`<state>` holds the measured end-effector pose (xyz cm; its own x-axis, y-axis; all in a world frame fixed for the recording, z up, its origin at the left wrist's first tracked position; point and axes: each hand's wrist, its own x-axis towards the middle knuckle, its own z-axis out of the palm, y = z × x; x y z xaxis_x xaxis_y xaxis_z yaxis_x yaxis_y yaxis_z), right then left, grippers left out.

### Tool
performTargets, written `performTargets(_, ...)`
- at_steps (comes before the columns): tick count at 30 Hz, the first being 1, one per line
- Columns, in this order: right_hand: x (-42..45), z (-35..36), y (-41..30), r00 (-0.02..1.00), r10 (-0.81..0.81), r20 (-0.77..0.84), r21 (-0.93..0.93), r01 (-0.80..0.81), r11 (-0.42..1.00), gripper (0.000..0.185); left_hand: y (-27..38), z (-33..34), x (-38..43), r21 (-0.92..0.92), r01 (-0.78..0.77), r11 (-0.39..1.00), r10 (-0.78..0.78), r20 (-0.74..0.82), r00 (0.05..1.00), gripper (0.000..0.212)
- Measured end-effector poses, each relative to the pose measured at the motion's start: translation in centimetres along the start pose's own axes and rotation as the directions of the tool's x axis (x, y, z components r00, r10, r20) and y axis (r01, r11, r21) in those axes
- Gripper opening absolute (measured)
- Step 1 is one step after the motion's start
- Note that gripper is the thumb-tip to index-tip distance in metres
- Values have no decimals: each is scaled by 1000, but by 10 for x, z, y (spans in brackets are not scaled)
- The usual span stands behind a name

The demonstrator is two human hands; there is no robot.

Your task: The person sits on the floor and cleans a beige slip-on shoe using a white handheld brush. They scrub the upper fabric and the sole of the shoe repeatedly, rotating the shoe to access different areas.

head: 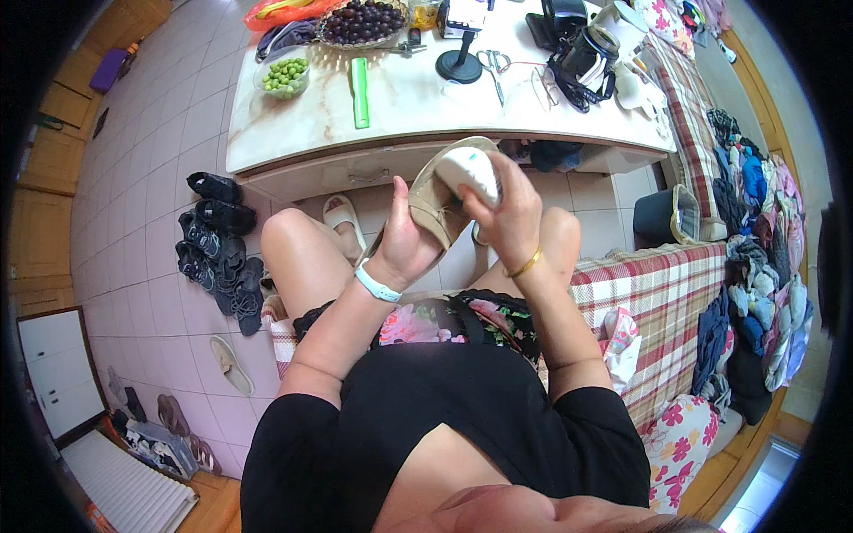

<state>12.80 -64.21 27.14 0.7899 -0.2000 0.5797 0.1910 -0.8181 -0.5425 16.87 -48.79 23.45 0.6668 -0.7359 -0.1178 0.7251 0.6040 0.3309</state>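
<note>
A tan slipper (430,200) is held up between my knees, just in front of the table edge. My left hand (406,243) grips its strap side, with the thumb pointing up. In my right hand (510,213) is a white rounded object (468,172) with a small blue mark, perhaps a brush or a small device; it lies against the open toe part of the slipper. Its underside is hidden, so I cannot tell whether it touches the insole.
On the white table (300,136) stand green fruit (285,76), a bowl of dark grapes (363,25), a green plastic strip (360,93), scissors (494,66) and a phone stand (460,65). Dark shoes (223,246) lie on the floor at left; a bin (656,216) stands at right.
</note>
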Motion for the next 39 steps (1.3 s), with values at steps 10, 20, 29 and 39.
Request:
performTargets(10, -8, 7, -6, 995, -97, -20, -21, 96, 995, 55, -1, -14, 0, -46, 20, 999, -15, 122, 992, 93)
performTargets(20, -18, 11, -13, 996, -94, -1, 65, 94, 993, 53, 5, -13, -2, 29, 62, 998, -65, 81, 995, 94)
performTargets(29, 7, -20, 26, 932, 308, -192, 261, -254, 931, 46, 11, 3, -3, -83, 15, 996, -12, 36, 999, 101)
performTargets(39, 2, -31, -13, 893, 432, -128, 241, -395, 887, 50, 12, 0, -2, -137, 30, 990, -32, -12, 999, 98)
